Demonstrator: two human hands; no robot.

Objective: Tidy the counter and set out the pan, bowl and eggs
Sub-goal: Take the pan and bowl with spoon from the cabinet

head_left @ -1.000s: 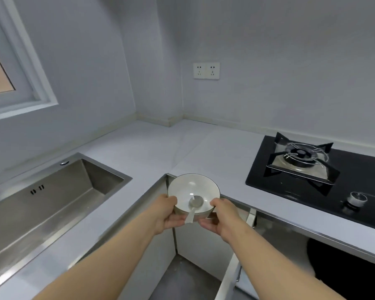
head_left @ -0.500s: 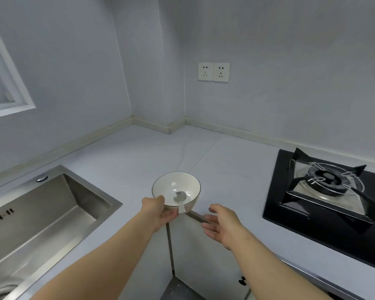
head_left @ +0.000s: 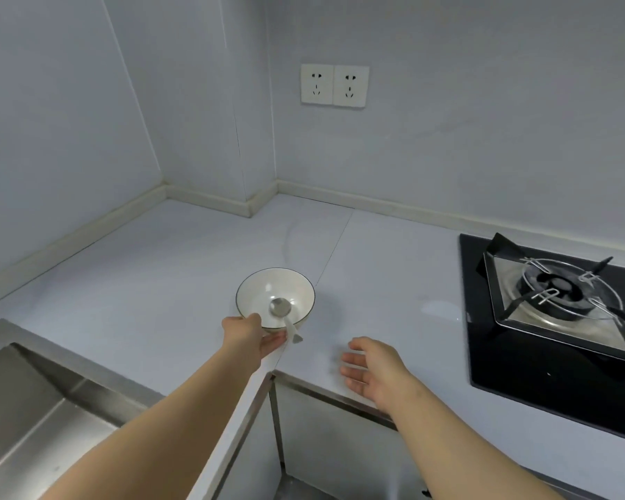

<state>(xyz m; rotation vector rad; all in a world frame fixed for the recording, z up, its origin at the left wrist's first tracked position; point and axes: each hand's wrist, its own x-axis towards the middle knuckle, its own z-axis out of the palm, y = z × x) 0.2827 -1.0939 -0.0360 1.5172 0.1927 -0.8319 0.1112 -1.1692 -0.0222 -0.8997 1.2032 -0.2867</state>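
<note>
**Task items in view: one bowl, one spoon.**

1. One white bowl [head_left: 275, 283] with a dark rim line stands upright on the counter [head_left: 159, 276], near the inner corner of the front edge. It lies between the sink on the left and the hob on the right. Full contact of its base with the counter cannot be confirmed.
2. One spoon [head_left: 281, 307] lies inside the bowl. Its metal head rests at the bottom. Its white handle leans over the near rim and projects past it, just beside the fingers [head_left: 273, 343] of the left hand.

**Hands: two.**

1. The left hand [head_left: 246, 335] reaches in from the near left. Its grip is closed on the near rim of the bowl, with the thumb on top of the rim and the fingers under the outer wall.
2. The right hand [head_left: 372, 369] is over the near counter edge, to the right of the bowl and apart from it. Its grip is wide, with the fingers extended, the palm facing left, and nothing held.

**Fixed fittings.**

1. One steel sink [head_left: 33, 409] is set into the counter at the near left.
2. One black glass hob [head_left: 502, 366] is at the right, with one burner [head_left: 556, 286] and its pan support in view.
3. Two white wall sockets [head_left: 334, 85] are mounted side by side on the far wall.
4. White cabinet fronts [head_left: 340, 445] run below the counter edge.
</note>
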